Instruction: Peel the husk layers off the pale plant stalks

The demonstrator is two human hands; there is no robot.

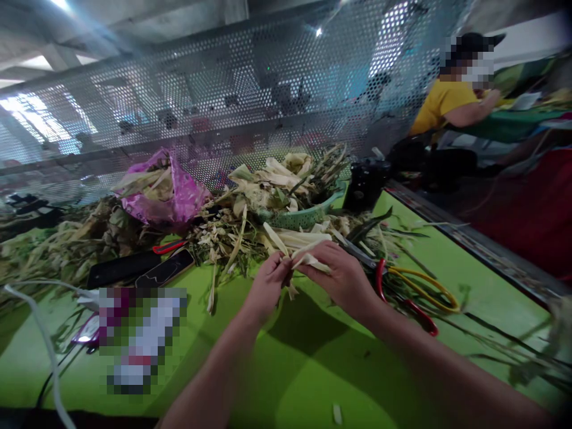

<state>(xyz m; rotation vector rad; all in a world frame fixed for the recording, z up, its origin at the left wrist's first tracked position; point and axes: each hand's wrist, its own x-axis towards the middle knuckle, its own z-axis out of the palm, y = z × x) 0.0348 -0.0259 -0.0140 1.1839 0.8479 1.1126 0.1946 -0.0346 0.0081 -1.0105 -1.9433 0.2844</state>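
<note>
Pale strips of dried corn husk (316, 262) are pinched between my two hands, above the green table (313, 369). My left hand (269, 280) grips the husk near its lower end, fingers closed. From the right, my right hand (342, 274) holds the same piece between thumb and fingers, with a folded flap sticking out. One strip points up and left from the fingers, and a short end hangs below. Just beyond my hands lie more cream husks (299, 239). Beside my right wrist are scissors with red handles (381, 280) and a yellow-handled tool (429, 289).
A green basket (304, 217) heaped with husks stands behind, left of a black container (366, 182). A pink plastic bag (179, 193) holds more husks. Two phones (165, 268) and a white cable (44, 339) lie left. A perforated metal screen (223, 107) rises behind; a person in yellow (451, 101) sits right.
</note>
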